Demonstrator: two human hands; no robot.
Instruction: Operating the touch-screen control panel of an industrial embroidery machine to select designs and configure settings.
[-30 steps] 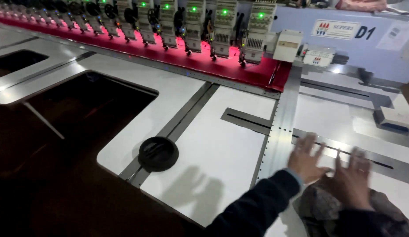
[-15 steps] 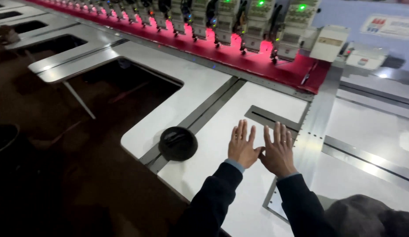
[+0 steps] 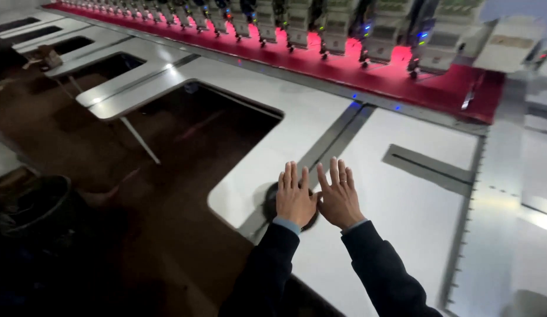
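hands flat, fingers spread, gripping nothing: our left hand (image 3: 294, 198) covers the black round disc (image 3: 272, 205) at the white counter (image 3: 403, 199) edge, right hand (image 3: 339, 196) beside it. disc prob rigid, light; we'd pinch its rim.

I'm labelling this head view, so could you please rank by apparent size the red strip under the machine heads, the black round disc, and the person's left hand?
1. Red strip, by far the largest.
2. Left hand and black round disc: unsure, since the hand hides most of the disc.
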